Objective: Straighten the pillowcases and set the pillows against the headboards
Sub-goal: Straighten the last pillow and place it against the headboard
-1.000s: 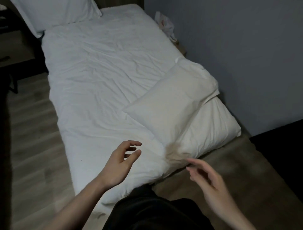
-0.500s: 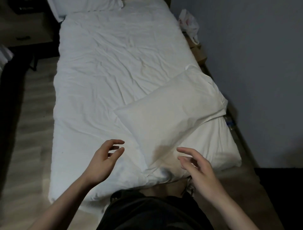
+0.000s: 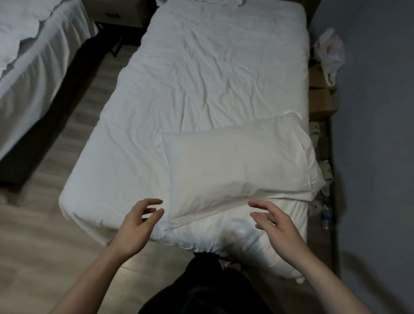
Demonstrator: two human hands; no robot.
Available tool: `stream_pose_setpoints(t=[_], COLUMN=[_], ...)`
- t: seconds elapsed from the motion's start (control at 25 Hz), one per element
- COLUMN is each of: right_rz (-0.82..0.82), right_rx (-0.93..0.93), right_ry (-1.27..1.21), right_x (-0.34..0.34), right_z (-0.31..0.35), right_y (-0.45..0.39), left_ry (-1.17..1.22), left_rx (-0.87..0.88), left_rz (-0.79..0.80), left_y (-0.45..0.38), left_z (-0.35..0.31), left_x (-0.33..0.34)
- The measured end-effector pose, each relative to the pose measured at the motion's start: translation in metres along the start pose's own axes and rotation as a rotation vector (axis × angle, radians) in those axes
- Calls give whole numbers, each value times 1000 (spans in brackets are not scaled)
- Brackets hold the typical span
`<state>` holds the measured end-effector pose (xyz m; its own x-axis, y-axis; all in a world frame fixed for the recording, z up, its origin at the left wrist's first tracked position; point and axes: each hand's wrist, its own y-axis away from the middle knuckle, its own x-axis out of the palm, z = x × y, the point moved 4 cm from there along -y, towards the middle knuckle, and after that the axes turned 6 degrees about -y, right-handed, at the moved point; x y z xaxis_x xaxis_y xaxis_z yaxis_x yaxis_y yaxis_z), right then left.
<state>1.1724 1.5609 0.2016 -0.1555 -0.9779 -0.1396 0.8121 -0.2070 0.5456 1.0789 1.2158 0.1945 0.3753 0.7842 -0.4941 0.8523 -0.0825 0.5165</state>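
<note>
A cream-white pillow lies flat across the near right part of the bed, its pillowcase loose and folded at the right end. My left hand hovers just off the pillow's near left corner, fingers apart and curled, holding nothing. My right hand hangs over the near edge of the bed below the pillow's front edge, fingers spread, also holding nothing. At the far end of the bed only a strip of another white pillow shows at the frame's top edge.
A second bed stands to the left across a strip of wooden floor. A nightstand sits between the beds. Along the grey wall on the right are a plastic bag, cardboard boxes and a water bottle.
My view has swung left and moved squarely to the foot of the bed. Both hands have come up closer to the pillow's near edge. The pillow has not moved.
</note>
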Motion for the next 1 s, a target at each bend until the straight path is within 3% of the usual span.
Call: stream_pose_setpoints(t=[0.24,0.36,0.52,0.88,1.0], right_rz=[-25,-104,-181,-159,-98], right_rx=[66,117,165,211,231], right_ry=[35,25,98,416,453], right_x=[-16,-36,-65,-91,-89], right_z=[-27,-46,-67,-90,-106], right_y=[-67,-102,-160,-298,-310], left_ry=[-91,-169,-336,-54,-9], left_rx=[-97,-146,-293,-622,-575], left_rz=[41,113,93,-49,-146], left_y=[-92,-158,-234,-314,-313], left_z=[15,22,35,62,55], left_x=[29,63,82,126,137])
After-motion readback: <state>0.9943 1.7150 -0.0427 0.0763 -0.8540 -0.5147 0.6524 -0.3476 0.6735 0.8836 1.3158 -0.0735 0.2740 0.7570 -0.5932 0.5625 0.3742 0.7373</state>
